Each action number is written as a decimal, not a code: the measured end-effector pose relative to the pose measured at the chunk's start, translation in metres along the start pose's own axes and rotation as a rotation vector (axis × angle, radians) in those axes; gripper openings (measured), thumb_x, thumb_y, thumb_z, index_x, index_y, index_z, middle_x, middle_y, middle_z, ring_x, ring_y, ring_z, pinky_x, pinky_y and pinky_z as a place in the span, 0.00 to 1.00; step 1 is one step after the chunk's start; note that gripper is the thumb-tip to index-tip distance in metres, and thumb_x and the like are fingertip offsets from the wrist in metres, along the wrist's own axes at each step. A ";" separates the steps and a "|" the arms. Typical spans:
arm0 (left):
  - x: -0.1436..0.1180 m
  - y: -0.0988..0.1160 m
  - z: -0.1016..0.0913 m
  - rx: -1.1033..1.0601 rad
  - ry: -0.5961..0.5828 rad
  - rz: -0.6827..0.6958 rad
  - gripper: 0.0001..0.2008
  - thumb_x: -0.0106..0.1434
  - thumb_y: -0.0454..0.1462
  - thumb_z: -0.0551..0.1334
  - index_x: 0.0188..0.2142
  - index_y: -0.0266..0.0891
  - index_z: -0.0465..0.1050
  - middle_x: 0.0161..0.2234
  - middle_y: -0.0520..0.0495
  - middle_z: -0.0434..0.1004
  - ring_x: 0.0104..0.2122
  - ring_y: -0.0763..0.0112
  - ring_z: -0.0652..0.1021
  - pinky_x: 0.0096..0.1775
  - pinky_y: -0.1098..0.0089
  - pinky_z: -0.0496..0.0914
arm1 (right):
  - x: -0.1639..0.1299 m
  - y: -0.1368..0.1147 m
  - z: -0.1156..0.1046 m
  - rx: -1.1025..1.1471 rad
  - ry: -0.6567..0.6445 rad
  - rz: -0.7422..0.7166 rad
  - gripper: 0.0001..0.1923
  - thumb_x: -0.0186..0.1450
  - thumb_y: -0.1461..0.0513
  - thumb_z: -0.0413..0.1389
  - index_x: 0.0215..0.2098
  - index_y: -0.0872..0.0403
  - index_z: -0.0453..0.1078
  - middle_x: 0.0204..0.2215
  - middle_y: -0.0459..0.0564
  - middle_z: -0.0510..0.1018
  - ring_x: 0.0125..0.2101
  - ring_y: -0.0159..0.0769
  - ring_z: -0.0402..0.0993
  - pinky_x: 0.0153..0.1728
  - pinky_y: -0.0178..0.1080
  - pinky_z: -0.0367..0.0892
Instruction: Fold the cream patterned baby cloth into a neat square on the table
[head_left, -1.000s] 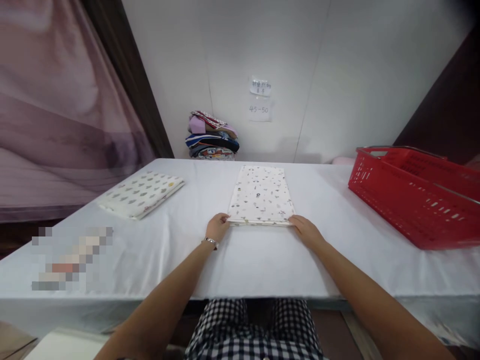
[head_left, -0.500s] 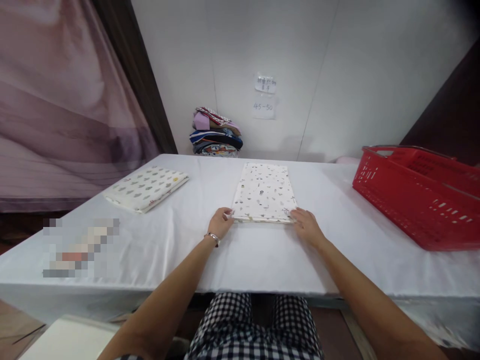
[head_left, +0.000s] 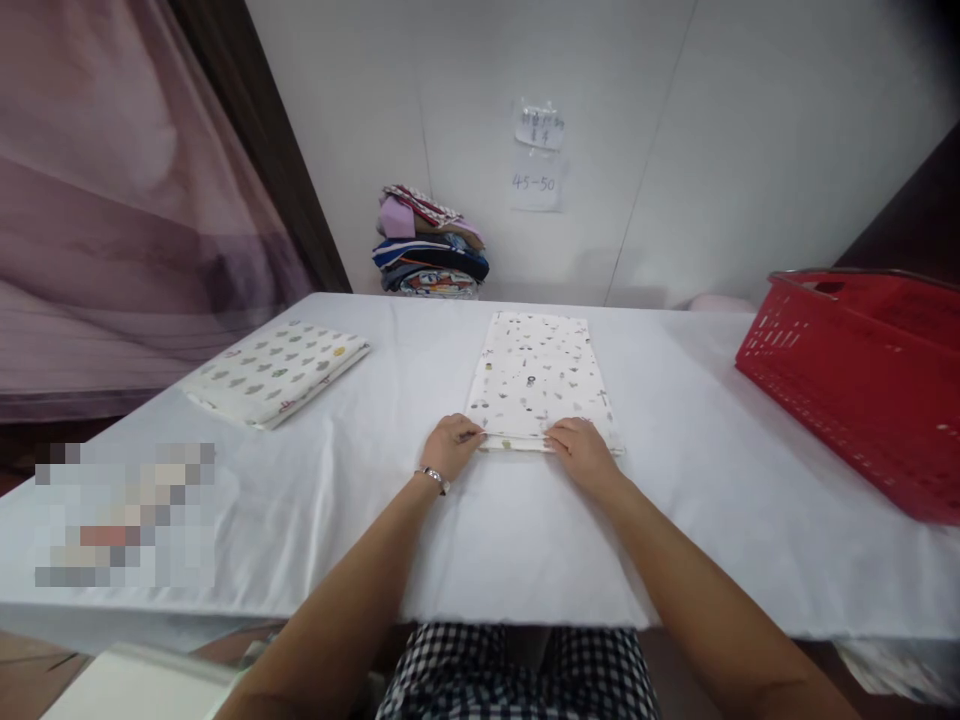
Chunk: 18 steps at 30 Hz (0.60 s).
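Note:
A folded white cloth [head_left: 536, 370] with small scattered prints lies flat on the white-covered table in front of me. My left hand [head_left: 450, 445], with a bracelet at the wrist, pinches the near edge at its left corner. Along the same edge, right of the middle, my right hand [head_left: 581, 450] has its fingers closed on the cloth. The upper layer is slightly raised between the two hands, and a lower layer shows beneath it. My fingertips are partly hidden by the hands themselves.
Another folded cloth [head_left: 277, 370] with cloud-like prints lies at the left. A red plastic basket [head_left: 847, 390] stands at the right. Folded fabrics [head_left: 431, 245] are piled by the back wall, below paper signs [head_left: 536, 180]. A blurred-out item [head_left: 124, 520] is at the front left.
My right hand has moved left along the near edge from the right corner, and its fingers have closed on the cloth. The left hand grips the left corner more firmly. The view has shifted slightly.

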<state>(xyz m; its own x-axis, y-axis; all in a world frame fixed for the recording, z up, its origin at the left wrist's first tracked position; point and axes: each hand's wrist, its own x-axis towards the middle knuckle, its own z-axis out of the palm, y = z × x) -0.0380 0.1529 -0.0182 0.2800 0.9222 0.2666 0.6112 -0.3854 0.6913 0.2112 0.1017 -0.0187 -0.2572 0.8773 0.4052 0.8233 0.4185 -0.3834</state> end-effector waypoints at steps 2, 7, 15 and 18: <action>-0.001 0.004 -0.002 0.017 0.046 0.058 0.07 0.57 0.38 0.58 0.27 0.42 0.74 0.29 0.49 0.72 0.35 0.68 0.70 0.41 0.67 0.65 | -0.003 -0.001 -0.002 -0.007 0.043 -0.023 0.14 0.67 0.62 0.45 0.35 0.53 0.72 0.35 0.51 0.73 0.37 0.38 0.66 0.41 0.42 0.59; -0.010 0.009 -0.010 0.116 0.051 0.241 0.08 0.61 0.37 0.55 0.31 0.41 0.73 0.33 0.47 0.71 0.37 0.67 0.69 0.41 0.66 0.64 | -0.010 -0.003 -0.006 -0.029 0.063 -0.076 0.14 0.67 0.62 0.44 0.34 0.52 0.72 0.34 0.51 0.73 0.36 0.37 0.65 0.40 0.42 0.59; -0.013 0.003 -0.007 0.214 -0.043 0.355 0.06 0.61 0.34 0.54 0.32 0.39 0.69 0.33 0.47 0.70 0.37 0.66 0.68 0.40 0.65 0.65 | -0.011 -0.004 -0.006 -0.009 -0.001 -0.085 0.13 0.66 0.62 0.46 0.32 0.53 0.72 0.32 0.51 0.72 0.35 0.36 0.65 0.38 0.40 0.60; -0.012 -0.001 -0.004 0.247 -0.013 0.391 0.07 0.59 0.36 0.57 0.37 0.40 0.70 0.36 0.46 0.70 0.38 0.65 0.68 0.40 0.64 0.66 | -0.012 -0.004 -0.005 -0.016 0.021 -0.109 0.10 0.65 0.61 0.48 0.36 0.53 0.72 0.34 0.52 0.72 0.36 0.38 0.65 0.39 0.41 0.61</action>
<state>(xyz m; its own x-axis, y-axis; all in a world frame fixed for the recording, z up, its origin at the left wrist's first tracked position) -0.0449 0.1423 -0.0195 0.5327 0.7065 0.4660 0.6159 -0.7013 0.3590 0.2136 0.0888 -0.0178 -0.3351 0.8219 0.4607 0.7994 0.5068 -0.3227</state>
